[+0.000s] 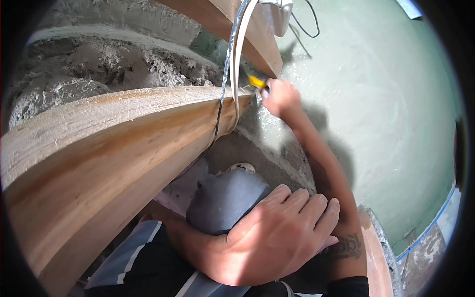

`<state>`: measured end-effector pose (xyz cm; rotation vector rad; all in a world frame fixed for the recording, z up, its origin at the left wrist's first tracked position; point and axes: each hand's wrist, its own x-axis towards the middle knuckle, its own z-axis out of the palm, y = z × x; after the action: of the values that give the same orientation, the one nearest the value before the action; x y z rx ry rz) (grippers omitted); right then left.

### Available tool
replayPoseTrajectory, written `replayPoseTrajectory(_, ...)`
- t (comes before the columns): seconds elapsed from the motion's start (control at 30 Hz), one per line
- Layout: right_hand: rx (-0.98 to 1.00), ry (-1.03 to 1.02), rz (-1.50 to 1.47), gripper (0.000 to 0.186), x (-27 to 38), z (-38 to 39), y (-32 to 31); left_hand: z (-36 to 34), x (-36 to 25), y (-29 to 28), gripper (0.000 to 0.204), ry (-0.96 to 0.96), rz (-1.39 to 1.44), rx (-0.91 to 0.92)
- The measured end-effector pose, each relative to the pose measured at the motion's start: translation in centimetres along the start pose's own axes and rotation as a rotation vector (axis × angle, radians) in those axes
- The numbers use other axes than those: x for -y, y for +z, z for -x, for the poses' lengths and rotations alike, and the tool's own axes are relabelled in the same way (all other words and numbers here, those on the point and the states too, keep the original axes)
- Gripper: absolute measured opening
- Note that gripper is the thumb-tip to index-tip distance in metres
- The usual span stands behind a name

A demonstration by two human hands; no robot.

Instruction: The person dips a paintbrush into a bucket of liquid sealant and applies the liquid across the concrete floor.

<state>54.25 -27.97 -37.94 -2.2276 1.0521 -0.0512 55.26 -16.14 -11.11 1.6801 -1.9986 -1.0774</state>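
My right hand (pixel 282 99) is reached out far ahead, closed around a small tool with a yellow and black handle (pixel 256 82). Its working end is hidden behind the hand and the hanging cables, so I cannot tell its exact kind. The tool is at the far end of a long wooden beam (pixel 123 126), beside freshly smoothed grey-green plaster or cement (pixel 376 99). My left hand (pixel 282 235) holds nothing; it lies draped by my grey-clad knee (pixel 225 200), fingers loosely stretched toward my right upper arm.
A second wooden beam (pixel 222 24) crosses the top. White and dark cables (pixel 236 54) hang over the near beam, close to a white box-like fitting (pixel 282 17). Rough, crumbly mortar (pixel 114 67) lies at the left. A blue line (pixel 430 225) edges the smooth surface at lower right.
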Motion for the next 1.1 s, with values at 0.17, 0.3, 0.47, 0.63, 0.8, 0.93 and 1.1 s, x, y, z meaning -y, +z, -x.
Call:
replayPoseTrajectory(0.17, 0.175, 0.079, 0.224, 0.017, -2.2, 5.1, -6.9, 0.2, 0.6, -0.3, 0.047, -0.009, 0.025, -0.011)
replayPoseTrajectory(0.3, 0.158, 0.336, -0.017, 0.030, -7.8, 4.4, -15.4, 0.3, 0.8, -1.2, 0.048, -0.041, 0.054, -0.005)
replayPoseTrajectory(0.47, -0.312, 0.476, -0.423, 0.036, -15.3, -2.4, -15.7, 0.2, 0.0, -2.4, 0.050, -0.074, 0.069, 0.024)
replayPoseTrajectory(0.63, -0.184, 0.553, -1.057, 0.023, -14.2, -11.7, -9.8, 0.0, 0.1, -2.9, 0.048, -0.080, 0.081, 0.057)
replayPoseTrajectory(0.8, 0.350, 0.408, -0.819, 0.023, -11.4, -15.7, -7.0, -0.1, 0.4, -2.9, 0.048, -0.103, 0.088, 0.041)
replayPoseTrajectory(0.93, 0.333, 0.311, -0.384, 0.035, -11.2, -18.0, -7.4, -0.1, 0.8, -3.1, 0.048, -0.106, 0.102, 0.052)
replayPoseTrajectory(1.1, -0.008, 0.143, -0.713, 0.034, -10.7, -19.6, -7.8, 0.0, 0.8, -3.0, 0.046, -0.064, 0.122, -0.022)
